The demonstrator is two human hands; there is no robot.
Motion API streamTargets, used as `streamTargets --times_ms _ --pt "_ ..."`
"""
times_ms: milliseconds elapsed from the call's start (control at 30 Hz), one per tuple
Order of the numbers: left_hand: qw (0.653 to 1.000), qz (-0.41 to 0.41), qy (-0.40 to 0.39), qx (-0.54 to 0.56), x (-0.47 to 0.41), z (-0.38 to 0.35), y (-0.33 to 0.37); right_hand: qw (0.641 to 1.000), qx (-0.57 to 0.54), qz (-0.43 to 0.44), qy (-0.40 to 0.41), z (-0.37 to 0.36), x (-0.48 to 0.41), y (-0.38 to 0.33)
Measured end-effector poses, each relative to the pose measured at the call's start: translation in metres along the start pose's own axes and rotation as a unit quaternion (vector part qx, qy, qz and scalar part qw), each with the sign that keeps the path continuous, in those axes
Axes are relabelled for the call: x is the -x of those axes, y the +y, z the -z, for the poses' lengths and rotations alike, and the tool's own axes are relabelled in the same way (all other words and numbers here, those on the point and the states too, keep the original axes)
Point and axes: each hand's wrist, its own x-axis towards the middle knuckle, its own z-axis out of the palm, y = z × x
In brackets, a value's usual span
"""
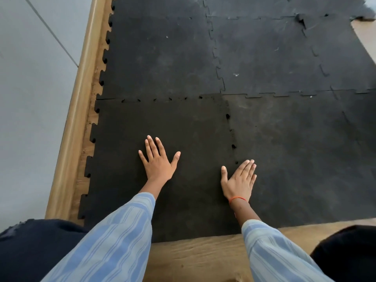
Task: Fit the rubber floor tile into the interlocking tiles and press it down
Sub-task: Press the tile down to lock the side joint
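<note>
A black rubber floor tile (pixel 183 123) with toothed edges lies at the near left of a field of interlocking black tiles (pixel 264 58). Small gaps show along its far seam (pixel 154 99) and its right seam (pixel 232 139). My left hand (pixel 157 162) lies flat on the tile's middle, palm down, fingers spread. My right hand (pixel 240 181) rests flat over the right seam near its lower part, fingers together, thumb out. Neither hand holds anything.
A wooden baseboard (pixel 81 110) and a grey wall (pixel 30 98) run along the left. Bare wood floor (pixel 193 259) shows in front of the tiles. My dark-clad knees (pixel 30 249) sit at both lower corners. A tile corner (pixel 303 21) is lifted at the far right.
</note>
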Motion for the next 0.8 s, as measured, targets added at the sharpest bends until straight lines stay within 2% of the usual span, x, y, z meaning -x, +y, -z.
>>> streamTargets --times_ms 200,400,633,800 --pt "1.0 0.003 -0.016 -0.005 0.001 0.004 0.004 1.0 -0.006 0.003 -0.021 0.002 -0.003 0.004" --pt "0.999 -0.017 -0.028 -0.022 -0.001 0.005 -0.004 1.0 -0.001 -0.009 0.002 0.01 -0.013 0.003" --pt "0.999 -0.016 -0.03 -0.03 0.0 0.006 -0.003 0.999 -0.01 0.005 -0.043 0.012 -0.014 0.008" --pt "0.999 -0.002 -0.036 -0.023 0.0 0.008 0.003 0.999 0.032 0.024 -0.013 0.005 -0.018 0.009"
